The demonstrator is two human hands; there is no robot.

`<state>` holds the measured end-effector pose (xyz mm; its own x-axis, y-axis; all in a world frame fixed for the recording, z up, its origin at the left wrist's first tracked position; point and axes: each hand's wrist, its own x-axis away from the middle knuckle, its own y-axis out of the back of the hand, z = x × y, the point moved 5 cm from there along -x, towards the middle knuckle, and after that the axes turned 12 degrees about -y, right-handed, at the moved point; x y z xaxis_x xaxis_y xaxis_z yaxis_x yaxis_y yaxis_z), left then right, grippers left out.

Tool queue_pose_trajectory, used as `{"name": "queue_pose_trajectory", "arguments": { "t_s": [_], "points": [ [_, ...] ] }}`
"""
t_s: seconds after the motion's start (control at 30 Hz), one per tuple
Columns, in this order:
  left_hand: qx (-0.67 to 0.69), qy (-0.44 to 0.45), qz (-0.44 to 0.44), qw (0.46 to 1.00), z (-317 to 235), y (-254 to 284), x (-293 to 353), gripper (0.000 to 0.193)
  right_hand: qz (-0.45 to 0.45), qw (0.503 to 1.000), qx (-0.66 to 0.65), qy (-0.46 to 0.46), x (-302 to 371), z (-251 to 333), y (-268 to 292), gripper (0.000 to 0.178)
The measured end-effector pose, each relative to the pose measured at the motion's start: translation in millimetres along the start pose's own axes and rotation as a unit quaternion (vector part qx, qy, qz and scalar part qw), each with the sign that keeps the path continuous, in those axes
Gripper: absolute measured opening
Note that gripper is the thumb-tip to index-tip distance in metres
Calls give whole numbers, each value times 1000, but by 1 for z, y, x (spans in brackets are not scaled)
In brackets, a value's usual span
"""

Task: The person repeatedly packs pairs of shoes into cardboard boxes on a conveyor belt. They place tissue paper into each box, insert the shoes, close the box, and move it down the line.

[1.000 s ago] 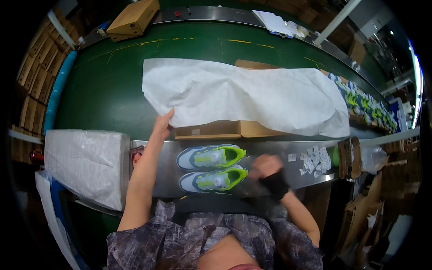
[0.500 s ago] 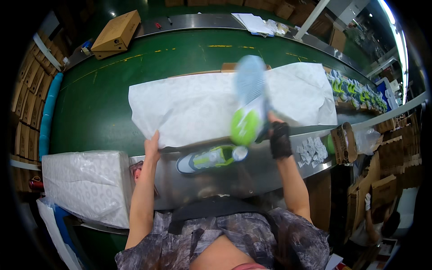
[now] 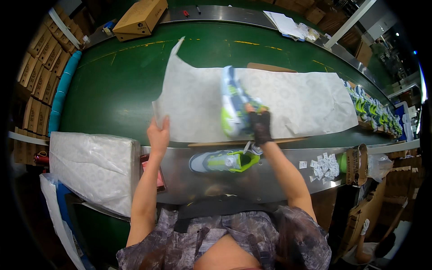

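A large sheet of white wrapping paper [image 3: 310, 101] lies across the green conveyor belt, its left end lifted and its far left corner sticking up. My left hand [image 3: 158, 136] pinches the near left edge of the sheet. In a black fingerless glove, my right hand [image 3: 260, 123] grips a blue, white and lime sneaker [image 3: 231, 105] over the middle of the paper; motion blurs the shoe. Its mate, a grey and lime sneaker [image 3: 216, 162], rests on the metal ledge in front of me. Brown cardboard [image 3: 270, 67] shows beyond and under the sheet.
To the left sits a plastic-covered stack of white paper [image 3: 92, 171], beside a red-screened phone [image 3: 159, 177]. Small white packets [image 3: 325, 167] lie on the ledge at right. Several sneakers [image 3: 373, 110] line the belt's right. A cardboard box [image 3: 141, 20] stands at the far left.
The sneaker in my right hand has turned from sole-on to side-on and moved slightly left over the paper. The sheet's left end has risen. My view has shifted.
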<state>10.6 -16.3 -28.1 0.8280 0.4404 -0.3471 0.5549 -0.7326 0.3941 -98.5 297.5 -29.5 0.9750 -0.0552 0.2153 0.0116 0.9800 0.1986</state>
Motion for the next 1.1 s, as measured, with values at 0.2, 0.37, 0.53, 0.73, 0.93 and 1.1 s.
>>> {"name": "queue_pose_trajectory", "arguments": {
  "t_s": [0.2,0.37,0.53,0.73,0.93,1.1],
  "points": [
    [16,-177,123,977,-53,-72,2,42,180,979,56,-77,11,-47,-135,33],
    [346,186,291,872,-5,-109,-5,65,244,964,102,-34,28,-9,-87,24],
    [-176,-220,325,903,3,-125,-10,55,-53,944,-227,-233,2,-50,56,50],
    [-393,-222,437,778,11,-133,2,60,-161,982,-74,-66,52,-79,129,28],
    [36,30,476,878,-43,-95,43,66,76,934,-26,-349,111,-138,58,28],
    [12,-219,354,909,-51,-55,98,64,218,957,65,-182,123,-77,9,27]
  ]
}}
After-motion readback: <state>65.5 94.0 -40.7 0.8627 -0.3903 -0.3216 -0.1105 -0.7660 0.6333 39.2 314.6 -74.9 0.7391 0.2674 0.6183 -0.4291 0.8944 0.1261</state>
